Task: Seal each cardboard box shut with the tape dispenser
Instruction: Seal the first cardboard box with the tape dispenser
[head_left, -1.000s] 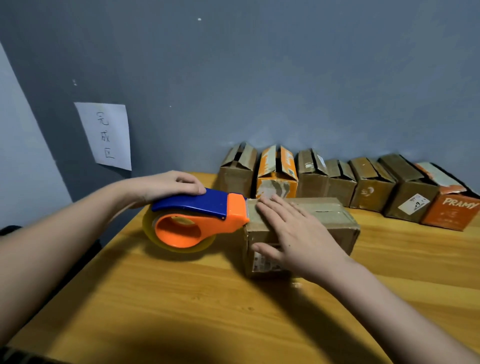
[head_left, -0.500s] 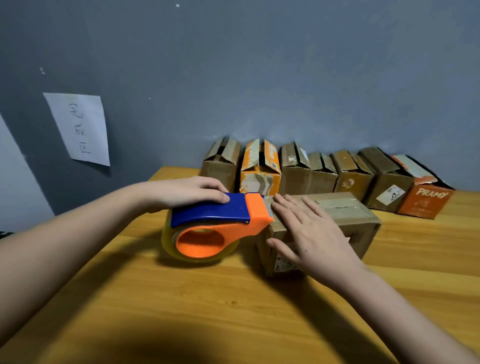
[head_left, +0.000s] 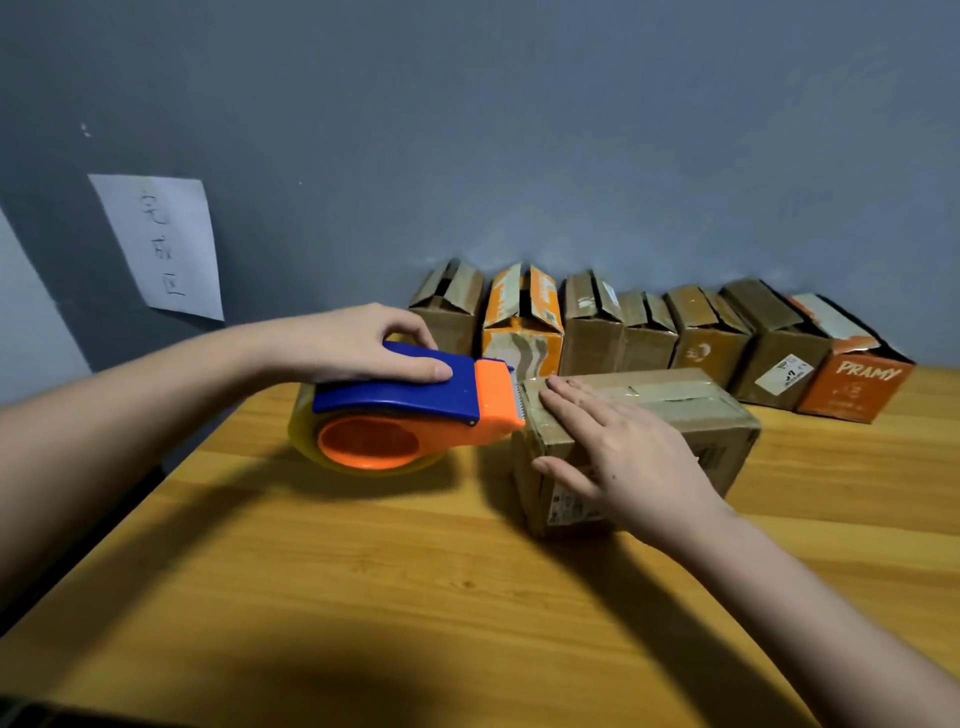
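Observation:
A brown cardboard box (head_left: 691, 415) lies on the wooden table (head_left: 363, 582), its flaps closed, with a strip of clear tape along the top seam. My right hand (head_left: 618, 457) lies flat on the box's left end, fingers straight across the top, thumb against the near side. My left hand (head_left: 363, 345) grips the blue handle of the orange and blue tape dispenser (head_left: 410, 415). The dispenser's toothed orange nose touches the box's left top edge. A roll of clear tape sits in the dispenser.
Several cardboard boxes (head_left: 649, 332) with flaps standing open line the grey wall at the back, two of them orange (head_left: 857, 384). A white paper sheet (head_left: 161, 244) with handwriting hangs on the wall at the left. The table's left edge runs near my left forearm.
The dispenser's nose stays at the box's left end, and my left fingers have shifted further over the handle. My right hand stays flat on the box. The camera view has shifted.

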